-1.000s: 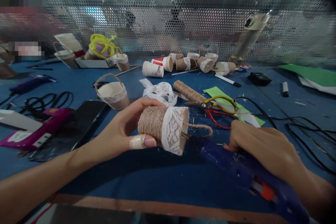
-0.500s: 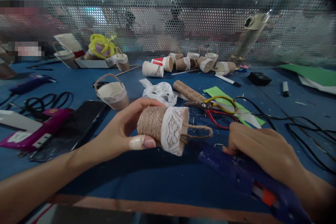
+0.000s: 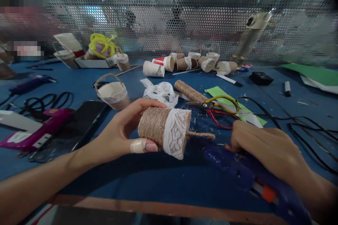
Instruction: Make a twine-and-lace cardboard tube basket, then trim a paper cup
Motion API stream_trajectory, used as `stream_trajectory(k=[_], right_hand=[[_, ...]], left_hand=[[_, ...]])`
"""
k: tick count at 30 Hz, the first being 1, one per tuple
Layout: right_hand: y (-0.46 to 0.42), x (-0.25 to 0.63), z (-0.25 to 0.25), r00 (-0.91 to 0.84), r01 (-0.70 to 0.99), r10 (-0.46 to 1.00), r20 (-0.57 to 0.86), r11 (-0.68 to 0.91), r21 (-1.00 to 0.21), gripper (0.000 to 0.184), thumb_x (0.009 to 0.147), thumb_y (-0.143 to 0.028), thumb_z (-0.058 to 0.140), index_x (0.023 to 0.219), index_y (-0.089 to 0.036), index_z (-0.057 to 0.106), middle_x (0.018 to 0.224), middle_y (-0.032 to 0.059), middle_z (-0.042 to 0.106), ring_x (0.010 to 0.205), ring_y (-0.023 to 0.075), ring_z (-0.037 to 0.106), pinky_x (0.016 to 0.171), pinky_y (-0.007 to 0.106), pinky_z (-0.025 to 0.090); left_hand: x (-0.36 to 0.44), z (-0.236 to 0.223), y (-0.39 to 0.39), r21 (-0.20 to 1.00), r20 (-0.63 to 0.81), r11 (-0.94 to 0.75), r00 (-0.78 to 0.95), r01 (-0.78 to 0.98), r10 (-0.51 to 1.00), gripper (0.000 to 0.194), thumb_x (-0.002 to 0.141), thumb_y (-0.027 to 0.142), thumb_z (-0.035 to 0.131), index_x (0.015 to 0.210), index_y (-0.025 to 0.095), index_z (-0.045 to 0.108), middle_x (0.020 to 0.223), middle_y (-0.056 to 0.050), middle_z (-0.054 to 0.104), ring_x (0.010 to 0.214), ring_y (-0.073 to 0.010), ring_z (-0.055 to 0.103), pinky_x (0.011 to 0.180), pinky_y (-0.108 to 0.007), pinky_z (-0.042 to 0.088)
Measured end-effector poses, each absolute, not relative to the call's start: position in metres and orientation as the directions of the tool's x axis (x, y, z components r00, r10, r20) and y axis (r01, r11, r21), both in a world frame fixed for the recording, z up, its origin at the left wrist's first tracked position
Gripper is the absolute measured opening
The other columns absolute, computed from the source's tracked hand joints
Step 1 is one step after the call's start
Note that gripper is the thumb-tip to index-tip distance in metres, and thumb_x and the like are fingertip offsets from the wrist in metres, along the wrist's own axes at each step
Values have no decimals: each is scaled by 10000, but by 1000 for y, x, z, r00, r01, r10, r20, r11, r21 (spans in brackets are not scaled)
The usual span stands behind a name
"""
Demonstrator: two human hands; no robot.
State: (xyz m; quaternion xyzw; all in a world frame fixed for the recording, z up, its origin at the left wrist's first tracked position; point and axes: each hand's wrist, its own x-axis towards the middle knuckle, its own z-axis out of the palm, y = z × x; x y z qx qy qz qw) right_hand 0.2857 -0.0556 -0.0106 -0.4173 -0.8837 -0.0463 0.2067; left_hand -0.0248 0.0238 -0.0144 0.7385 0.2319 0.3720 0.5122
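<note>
My left hand (image 3: 124,126) is closed around a small cup basket (image 3: 154,124) wrapped in twine, lying sideways with its rim to the right. White lace (image 3: 176,132) bands the rim, and a thin twine handle (image 3: 202,134) sticks out from it, seen nearly edge-on. A tan bandage covers my left thumb. My right hand (image 3: 264,147) grips a dark blue glue gun (image 3: 232,165). Its nozzle points at the rim by the handle; whether it touches is hidden. My right fingertips are mostly out of sight.
Behind the cup lie a lace bundle (image 3: 161,93), a twine roll (image 3: 190,91) and scissors (image 3: 211,106). Another cup basket (image 3: 114,95) stands left, near a phone (image 3: 76,126) and a magenta glue gun (image 3: 44,130). Black cables (image 3: 311,137) run right. A bottle (image 3: 248,38) stands against the mesh screen.
The cup has turned slightly in my left hand, so its handle loop now looks like a single strand and its opening faces away. The glue gun has shifted slightly right.
</note>
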Motion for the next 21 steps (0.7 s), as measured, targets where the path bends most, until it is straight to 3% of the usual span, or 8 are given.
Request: stream_trajectory(k=[8, 15, 21], right_hand=[[-55, 286, -10, -583, 759, 717, 381, 648, -57, 77, 843, -317, 346, 804, -275, 397, 701, -20, 459, 472, 189, 454, 462, 337, 253], [-56, 287, -13, -606, 751, 684, 405, 660, 8, 232, 919, -80, 327, 796, -262, 402, 685, -51, 465, 463, 150, 479, 467, 315, 274], [-56, 285, -14, -617, 747, 657, 433, 663, 59, 261, 982, -155, 339, 751, -258, 402, 666, -46, 445, 450, 149, 416, 461, 311, 256]], left_hand=[[-27, -16, 25, 919, 324, -393, 612, -24, 721, 617, 733, 330, 864, 1286, 237, 606, 1233, -53, 617, 1095, -224, 605, 898, -248, 518], [-23, -12, 25, 929, 320, -368, 595, -44, 737, 565, 743, 330, 855, 1255, 253, 630, 1133, -8, 645, 961, -149, 612, 807, -171, 506], [-25, -13, 25, 923, 326, -383, 589, -32, 739, 582, 731, 339, 858, 1253, 223, 629, 1135, -39, 648, 953, -185, 613, 817, -226, 518]])
